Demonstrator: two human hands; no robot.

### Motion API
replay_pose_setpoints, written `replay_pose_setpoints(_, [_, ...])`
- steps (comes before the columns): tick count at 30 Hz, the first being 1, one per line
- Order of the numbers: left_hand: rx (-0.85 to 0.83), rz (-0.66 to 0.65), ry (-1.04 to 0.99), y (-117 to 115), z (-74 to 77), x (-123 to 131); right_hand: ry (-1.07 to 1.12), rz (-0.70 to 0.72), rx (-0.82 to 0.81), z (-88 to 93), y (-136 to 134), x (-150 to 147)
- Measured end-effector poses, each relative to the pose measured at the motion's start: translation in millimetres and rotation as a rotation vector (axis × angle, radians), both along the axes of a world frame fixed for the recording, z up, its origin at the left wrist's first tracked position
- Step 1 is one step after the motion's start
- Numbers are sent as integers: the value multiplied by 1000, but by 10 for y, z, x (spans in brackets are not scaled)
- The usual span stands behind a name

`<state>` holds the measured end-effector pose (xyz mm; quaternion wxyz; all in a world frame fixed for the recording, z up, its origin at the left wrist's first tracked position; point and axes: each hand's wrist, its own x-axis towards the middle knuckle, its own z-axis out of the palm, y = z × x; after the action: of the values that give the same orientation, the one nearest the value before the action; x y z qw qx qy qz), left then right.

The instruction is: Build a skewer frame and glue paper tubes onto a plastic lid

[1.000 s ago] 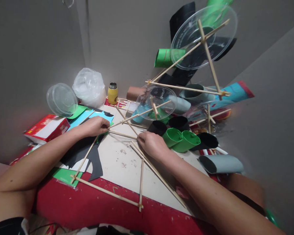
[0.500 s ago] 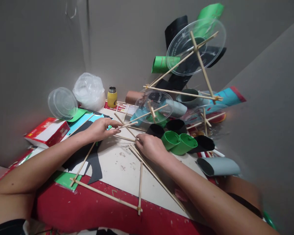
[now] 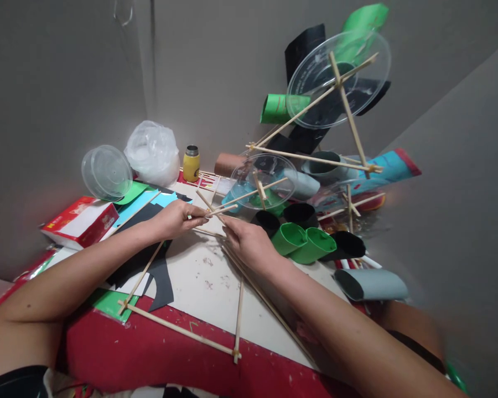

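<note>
My left hand (image 3: 175, 217) pinches a thin wooden stick (image 3: 249, 194) that runs up to a clear plastic lid (image 3: 262, 181). My right hand (image 3: 246, 241) meets it from the right, its fingertips closed on the crossing sticks (image 3: 209, 205) just beside the left fingers. Both hands hover over a beige board (image 3: 207, 276). A stick frame (image 3: 178, 327) lies flat on the board and the red cloth below them. Behind, a tall stick frame (image 3: 315, 159) carries a big clear lid (image 3: 338, 80) with green and black paper rolls.
Green paper cups (image 3: 301, 241) and black ones (image 3: 302, 213) lie right of my right hand, with a grey-blue roll (image 3: 373, 283) further right. At left are a red box (image 3: 81, 221), a clear container (image 3: 106, 172), a plastic bag (image 3: 152, 153) and a yellow jar (image 3: 191, 163).
My left hand slid right and took hold of the stick. My right hand lifted off the board and moved up and left to meet it at the crossing.
</note>
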<state>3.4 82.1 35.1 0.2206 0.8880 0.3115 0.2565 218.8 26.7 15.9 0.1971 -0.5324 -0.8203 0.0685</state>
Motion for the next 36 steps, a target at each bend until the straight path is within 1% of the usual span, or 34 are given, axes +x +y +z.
replay_pose_setpoints(6, [63, -21, 29, 7, 5, 24, 17, -11, -20, 2, 10, 9])
replay_pose_setpoints(13, [42, -42, 39, 17, -12, 35, 25, -23, -27, -26, 26, 15])
replay_pose_setpoints(27, [60, -15, 33, 13, -22, 47, 136, 29, 82, -151, 65, 83])
replay_pose_setpoints(33, [46, -5, 31, 30, -55, 33, 160, 40, 107, -154, 75, 85])
replay_pose_setpoints(36, [13, 30, 6, 17, -62, 30, 174, 38, 116, -157, 76, 80])
